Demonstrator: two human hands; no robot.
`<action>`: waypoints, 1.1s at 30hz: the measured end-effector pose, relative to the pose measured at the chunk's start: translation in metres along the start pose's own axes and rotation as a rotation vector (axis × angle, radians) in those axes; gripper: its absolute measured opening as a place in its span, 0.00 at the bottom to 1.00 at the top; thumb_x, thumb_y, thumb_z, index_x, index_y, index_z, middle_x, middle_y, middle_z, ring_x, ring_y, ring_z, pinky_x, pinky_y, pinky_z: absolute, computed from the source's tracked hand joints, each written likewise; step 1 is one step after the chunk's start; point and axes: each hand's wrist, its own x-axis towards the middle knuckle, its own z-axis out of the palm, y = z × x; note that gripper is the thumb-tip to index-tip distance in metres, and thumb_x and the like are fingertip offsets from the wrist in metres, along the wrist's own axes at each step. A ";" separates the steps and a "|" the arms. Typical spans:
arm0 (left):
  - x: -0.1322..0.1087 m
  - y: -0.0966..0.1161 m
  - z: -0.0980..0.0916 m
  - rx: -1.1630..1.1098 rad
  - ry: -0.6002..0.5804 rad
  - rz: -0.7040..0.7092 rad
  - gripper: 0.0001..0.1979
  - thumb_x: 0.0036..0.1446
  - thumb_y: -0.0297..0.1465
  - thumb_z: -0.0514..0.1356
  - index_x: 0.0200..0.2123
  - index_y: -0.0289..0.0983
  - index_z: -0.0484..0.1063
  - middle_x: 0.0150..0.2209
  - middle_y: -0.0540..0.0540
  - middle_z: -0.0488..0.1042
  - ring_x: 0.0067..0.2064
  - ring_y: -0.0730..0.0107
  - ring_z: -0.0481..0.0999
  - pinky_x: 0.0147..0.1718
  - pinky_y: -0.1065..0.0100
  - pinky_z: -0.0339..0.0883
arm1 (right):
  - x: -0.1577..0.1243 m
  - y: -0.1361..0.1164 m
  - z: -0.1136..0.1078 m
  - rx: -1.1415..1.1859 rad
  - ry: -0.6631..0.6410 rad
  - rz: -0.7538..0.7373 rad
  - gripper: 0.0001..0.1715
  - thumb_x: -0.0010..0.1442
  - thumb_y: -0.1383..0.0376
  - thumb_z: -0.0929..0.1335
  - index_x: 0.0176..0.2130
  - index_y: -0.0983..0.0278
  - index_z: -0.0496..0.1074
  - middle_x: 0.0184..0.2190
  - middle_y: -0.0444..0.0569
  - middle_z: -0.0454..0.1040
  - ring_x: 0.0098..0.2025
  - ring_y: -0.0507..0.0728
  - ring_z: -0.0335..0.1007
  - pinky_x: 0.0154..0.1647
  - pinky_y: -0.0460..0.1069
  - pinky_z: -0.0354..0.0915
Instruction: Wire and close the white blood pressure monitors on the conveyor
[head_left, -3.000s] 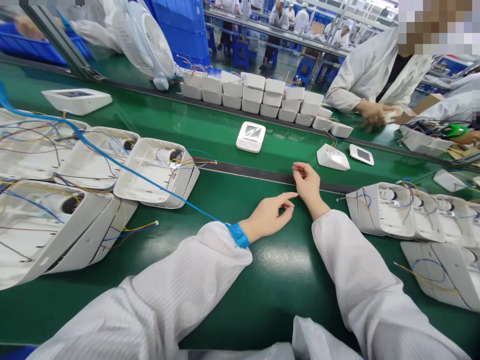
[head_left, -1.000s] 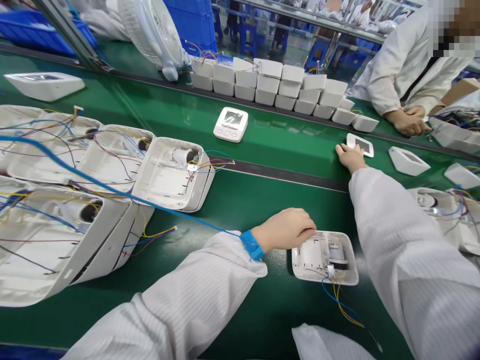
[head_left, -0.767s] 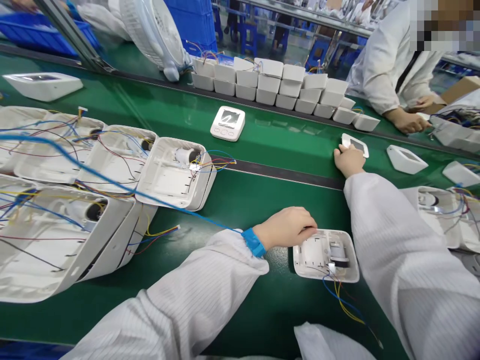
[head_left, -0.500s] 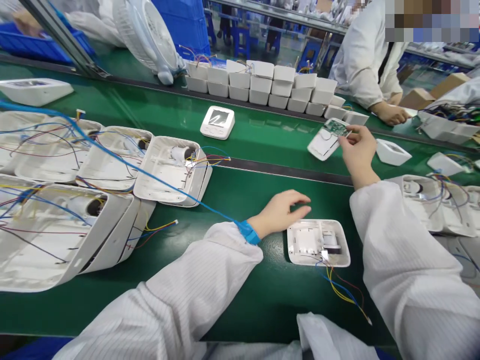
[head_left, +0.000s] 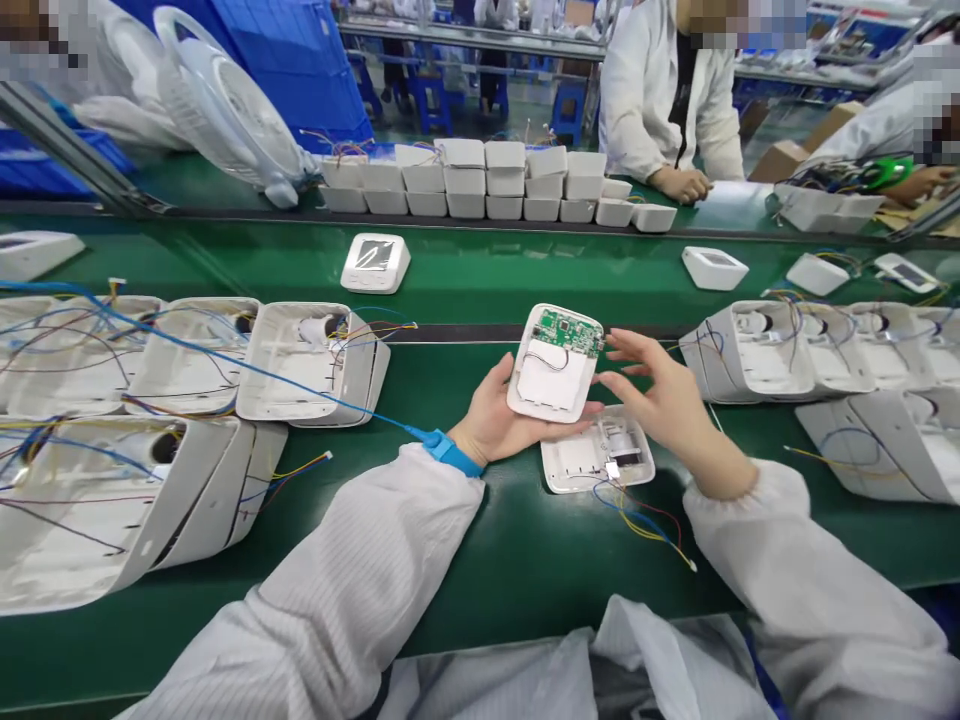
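Observation:
A white plastic cover [head_left: 553,385] with a green circuit board [head_left: 566,332] across its top end rests in my left hand [head_left: 499,415], palm up, thumb along the cover's left edge. My right hand [head_left: 652,385] is beside the cover's right edge, thumb and fingers apart; whether a fingertip touches it I cannot tell. Below them a white open housing [head_left: 574,468] lies on the green bench, partly hidden by my left hand and the cover. A cylindrical part sits inside it, and coloured wires [head_left: 645,520] trail out to a small white plug. A blue strap [head_left: 450,452] is round my left wrist.
Wired white housings [head_left: 300,370] stand in rows at left, with more housings [head_left: 772,350] at right. A white unit with a screen [head_left: 375,263] lies on the far strip. Stacked white cases [head_left: 465,180] line the back. A blue cord [head_left: 247,350] crosses the left side. A co-worker's hand [head_left: 681,184] is beyond.
My right hand has brought the cover from the far strip toward me. My left hand has turned palm up and now holds it, while the right fingers have spread. The view has shifted right.

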 end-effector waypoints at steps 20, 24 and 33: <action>-0.014 -0.034 0.013 0.262 0.211 0.187 0.34 0.55 0.55 0.49 0.50 0.36 0.74 0.51 0.38 0.78 0.57 0.40 0.75 0.54 0.43 0.70 | -0.013 -0.025 -0.034 0.124 -0.460 -0.124 0.09 0.63 0.57 0.71 0.42 0.55 0.81 0.34 0.46 0.80 0.35 0.56 0.76 0.38 0.50 0.71; -0.013 -0.040 0.009 0.307 0.284 0.261 0.35 0.55 0.59 0.49 0.50 0.39 0.74 0.45 0.41 0.80 0.55 0.43 0.77 0.51 0.47 0.73 | 0.000 -0.020 -0.009 0.101 -0.327 -0.184 0.08 0.63 0.59 0.70 0.39 0.55 0.81 0.43 0.47 0.78 0.45 0.58 0.75 0.48 0.54 0.72; -0.017 -0.042 0.011 0.333 0.347 0.314 0.29 0.48 0.46 0.62 0.50 0.36 0.74 0.47 0.39 0.80 0.55 0.41 0.76 0.54 0.47 0.72 | -0.018 -0.021 0.008 0.412 -0.267 0.204 0.12 0.64 0.58 0.69 0.44 0.57 0.80 0.26 0.42 0.77 0.29 0.54 0.76 0.32 0.50 0.74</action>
